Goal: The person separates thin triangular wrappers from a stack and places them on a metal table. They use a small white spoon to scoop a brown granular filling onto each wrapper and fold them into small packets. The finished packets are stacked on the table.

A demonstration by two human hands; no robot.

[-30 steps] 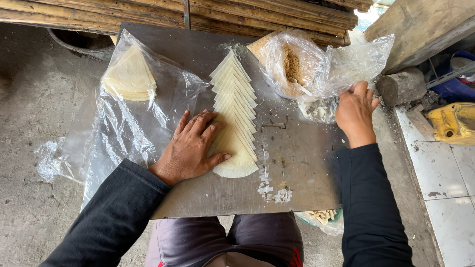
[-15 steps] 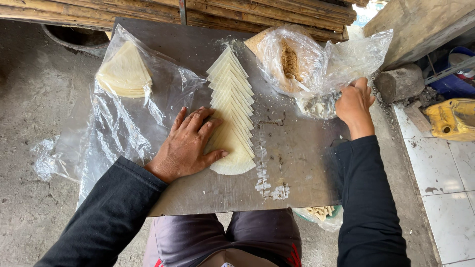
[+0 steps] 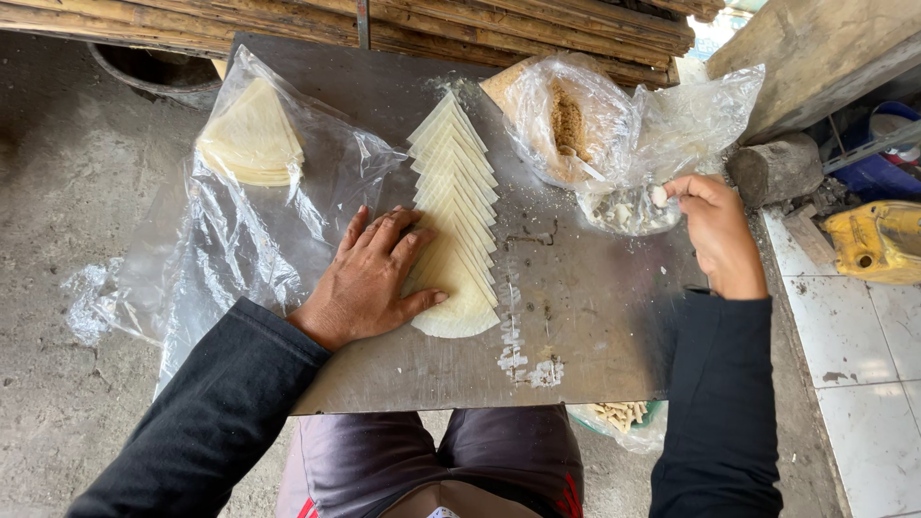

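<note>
- Fanned wrappers (image 3: 456,206) lay at board (image 3: 595,317) centre, left hand (image 3: 369,278) pressing at their eight o'clock.
- Wrapper stack (image 3: 251,139) sat at ten o'clock.
- Filling bag (image 3: 576,120) at one o'clock; right hand (image 3: 715,235) at three.

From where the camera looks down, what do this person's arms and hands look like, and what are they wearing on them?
Both arms are covered by long, plain black sleeves of a soft knit-like cloth, each ending at the wrist in a snug cuff. The left hand and the right hand are bare: no gloves, and no rings, watch or bracelet can be seen. The sleeves show no print or markings.
</note>
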